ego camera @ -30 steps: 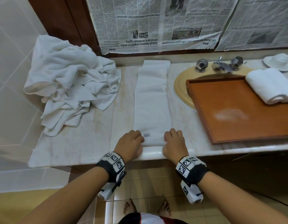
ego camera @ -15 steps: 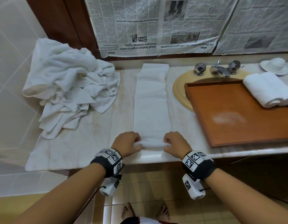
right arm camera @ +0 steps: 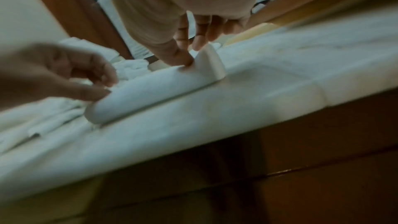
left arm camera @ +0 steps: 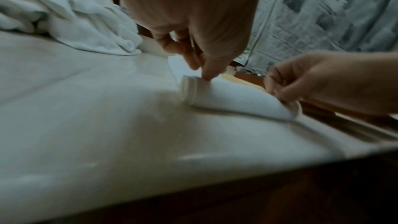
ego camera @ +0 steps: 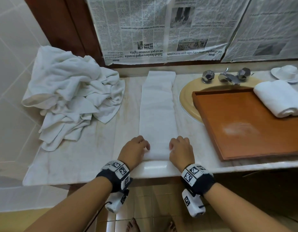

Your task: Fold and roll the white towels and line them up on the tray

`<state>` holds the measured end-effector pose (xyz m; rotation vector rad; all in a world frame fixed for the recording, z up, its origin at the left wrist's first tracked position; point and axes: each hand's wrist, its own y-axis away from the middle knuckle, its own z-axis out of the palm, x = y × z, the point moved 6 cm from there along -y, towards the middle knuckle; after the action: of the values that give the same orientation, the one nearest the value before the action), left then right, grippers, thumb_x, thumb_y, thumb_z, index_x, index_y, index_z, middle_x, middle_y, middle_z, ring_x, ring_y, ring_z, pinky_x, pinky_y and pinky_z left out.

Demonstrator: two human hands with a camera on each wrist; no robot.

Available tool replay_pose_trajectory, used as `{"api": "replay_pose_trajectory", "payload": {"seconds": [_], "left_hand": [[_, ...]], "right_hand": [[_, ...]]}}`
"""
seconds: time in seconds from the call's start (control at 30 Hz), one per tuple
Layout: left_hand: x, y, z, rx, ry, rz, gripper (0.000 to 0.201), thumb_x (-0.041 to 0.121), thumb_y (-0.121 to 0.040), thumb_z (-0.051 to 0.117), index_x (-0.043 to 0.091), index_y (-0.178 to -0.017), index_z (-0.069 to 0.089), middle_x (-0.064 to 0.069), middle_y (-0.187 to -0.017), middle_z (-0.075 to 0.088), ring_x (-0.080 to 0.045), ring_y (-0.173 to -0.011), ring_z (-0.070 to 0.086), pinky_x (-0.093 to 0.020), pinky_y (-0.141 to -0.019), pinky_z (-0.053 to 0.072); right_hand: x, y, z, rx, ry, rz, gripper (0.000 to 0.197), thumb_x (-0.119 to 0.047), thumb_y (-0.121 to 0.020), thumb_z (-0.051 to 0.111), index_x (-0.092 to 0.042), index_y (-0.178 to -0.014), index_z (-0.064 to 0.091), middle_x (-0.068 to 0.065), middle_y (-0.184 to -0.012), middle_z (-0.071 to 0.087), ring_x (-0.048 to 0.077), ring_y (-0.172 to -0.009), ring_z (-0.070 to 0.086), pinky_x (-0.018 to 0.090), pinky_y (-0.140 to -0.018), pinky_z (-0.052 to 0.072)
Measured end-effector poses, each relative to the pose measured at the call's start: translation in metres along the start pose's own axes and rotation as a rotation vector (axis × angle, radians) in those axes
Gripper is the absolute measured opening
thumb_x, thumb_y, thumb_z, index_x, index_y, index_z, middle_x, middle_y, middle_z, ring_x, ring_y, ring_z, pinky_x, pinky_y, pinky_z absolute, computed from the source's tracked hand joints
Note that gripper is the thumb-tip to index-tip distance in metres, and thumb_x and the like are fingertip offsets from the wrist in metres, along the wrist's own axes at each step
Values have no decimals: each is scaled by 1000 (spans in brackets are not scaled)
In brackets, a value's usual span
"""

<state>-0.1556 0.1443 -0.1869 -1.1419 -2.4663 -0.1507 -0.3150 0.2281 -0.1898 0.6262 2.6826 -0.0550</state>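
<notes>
A long folded white towel strip lies on the marble counter, running away from me. Its near end is curled into a small roll. My left hand pinches the roll's left end, thumb and fingers curled on it. At the other end my right hand does the same, thumb pressing into the roll. The roll rests on the counter near its front edge. One finished rolled towel lies on the far right of the wooden tray.
A heap of loose white towels fills the counter's left side against the tiled wall. The tray sits over a yellow sink with chrome taps behind. A white cup and saucer stands at the far right. Newspaper covers the wall.
The towel's near end lay flat under both hands one second ago. Both hands have since curled it over into a small roll and pushed it slightly away from the counter edge.
</notes>
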Motion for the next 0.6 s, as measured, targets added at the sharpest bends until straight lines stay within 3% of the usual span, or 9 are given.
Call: {"api": "replay_pose_trajectory", "payload": {"seconds": [0.1, 0.2, 0.27, 0.37, 0.5, 0.57, 0.6], "left_hand": [[14, 7, 8, 11, -95, 164, 37, -9, -54, 76, 17, -79, 68, 0, -84, 62, -23, -67, 58, -27, -55, 40], [18, 9, 8, 25, -107, 225, 27, 9, -58, 83, 17, -80, 70, 2, -84, 63, -20, -65, 59, -25, -54, 42], [15, 10, 10, 12, -103, 261, 30, 22, -58, 86, 17, -83, 70, 2, -86, 63, -19, -66, 60, -26, -56, 44], [11, 8, 14, -32, -139, 285, 39, 26, -55, 87, 17, -87, 67, 1, -87, 62, -20, -68, 59, -29, -56, 46], [12, 1, 13, -45, -206, 284, 37, 23, -52, 86, 16, -84, 67, 1, -80, 63, -21, -65, 60, -29, -56, 45], [12, -1, 12, -50, -199, 242, 34, 21, -53, 83, 15, -83, 68, 0, -77, 65, -22, -65, 61, -29, -57, 45], [12, -2, 10, -47, -180, 208, 31, 21, -58, 80, 14, -86, 69, -1, -80, 66, -23, -69, 62, -28, -60, 43]], "right_hand": [[-9, 5, 5, -19, 85, -114, 19, -4, -84, 50, -21, -90, 57, -3, -100, 52, 19, -97, 44, 27, -75, 32], [-9, 8, 8, -13, 145, -150, 13, -12, -82, 56, -16, -93, 60, 0, -99, 56, 23, -94, 48, 33, -75, 36], [-8, 10, 9, -11, 182, -169, 16, -18, -73, 61, -16, -89, 60, 1, -92, 56, 24, -87, 50, 36, -70, 37], [-9, 11, 12, -38, 267, -223, 30, -25, -60, 66, -19, -88, 57, -2, -88, 54, 22, -80, 48, 35, -66, 37], [-11, 11, 13, -38, 392, -305, 46, -19, -40, 79, -17, -81, 58, 1, -79, 55, 23, -71, 51, 36, -58, 39], [-12, 10, 10, -55, 399, -314, 48, -15, -38, 82, -16, -80, 59, 1, -78, 55, 23, -70, 53, 36, -57, 41], [-12, 10, 8, -70, 382, -312, 45, -14, -44, 81, -15, -84, 60, 2, -81, 57, 24, -74, 54, 36, -61, 42]]}}
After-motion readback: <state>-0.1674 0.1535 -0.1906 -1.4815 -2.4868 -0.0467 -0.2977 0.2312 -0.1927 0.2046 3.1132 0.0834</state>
